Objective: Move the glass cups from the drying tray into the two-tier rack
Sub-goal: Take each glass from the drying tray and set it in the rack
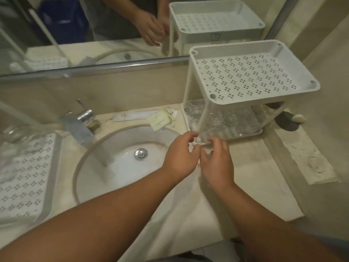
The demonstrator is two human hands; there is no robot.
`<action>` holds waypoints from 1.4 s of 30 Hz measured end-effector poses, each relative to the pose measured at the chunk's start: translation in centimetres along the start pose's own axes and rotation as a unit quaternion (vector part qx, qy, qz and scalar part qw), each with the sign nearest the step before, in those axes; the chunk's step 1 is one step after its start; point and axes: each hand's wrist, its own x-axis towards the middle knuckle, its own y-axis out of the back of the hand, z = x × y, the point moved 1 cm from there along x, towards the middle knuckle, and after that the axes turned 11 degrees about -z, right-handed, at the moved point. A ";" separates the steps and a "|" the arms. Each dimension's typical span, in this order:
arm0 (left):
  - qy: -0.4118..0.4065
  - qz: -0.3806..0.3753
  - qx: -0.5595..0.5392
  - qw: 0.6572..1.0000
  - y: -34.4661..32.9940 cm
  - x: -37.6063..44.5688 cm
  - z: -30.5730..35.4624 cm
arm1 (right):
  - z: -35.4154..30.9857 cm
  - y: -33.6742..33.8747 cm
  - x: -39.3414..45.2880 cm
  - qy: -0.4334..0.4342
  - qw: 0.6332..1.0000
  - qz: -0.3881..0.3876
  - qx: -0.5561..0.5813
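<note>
Fingers (190, 137) of the left hand (179, 157) are curled, thumb and forefinger reaching toward a clear glass cup (203, 138) at the front left corner of the two-tier rack (245, 76). Fingers of the right hand (217, 163) are curled too, closing on the same cup from the near side. Both hands seem to pinch it, though the blur and the clear glass leave the exact contact hard to make out. The cup sits at the near edge of the lower tier, just beside the rack's front left post, between the two hands.

Across the counter (255, 176), the largest fixture is the round white sink (120, 167) with its metal drain plug (140, 154) and a chrome tap (81, 125) behind it. The rack stands to the right of the sink, against the mirror (75, 25). Its upper tier is a white perforated shelf with nothing on it. Its lower tier holds several more clear glass cups (230, 120), crowded together; I cannot count them.

At the far left lies the drying tray (24, 176), white and perforated, with some clear glassware (13, 132) at its far end, too blurred to identify. A white cloth (188, 214) lies spread under the forearms. Paper sachets (162, 120) lie behind the sink. A dark dish with a pale soap (298, 118) sits right of the rack.
</note>
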 end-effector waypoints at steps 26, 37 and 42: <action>0.033 0.221 -0.060 0.973 26.1 -13.9 -5.8 | -25.3 -14.2 -6.7 0.233 0.965 -0.124 -0.004; 0.109 0.288 -0.110 0.945 35.3 -17.5 -10.9 | -33.8 -20.1 -7.6 0.336 0.923 -0.185 -0.029; 0.193 0.307 -0.069 0.929 37.4 -18.4 -15.9 | -36.2 -22.7 -7.5 0.337 0.913 -0.217 -0.080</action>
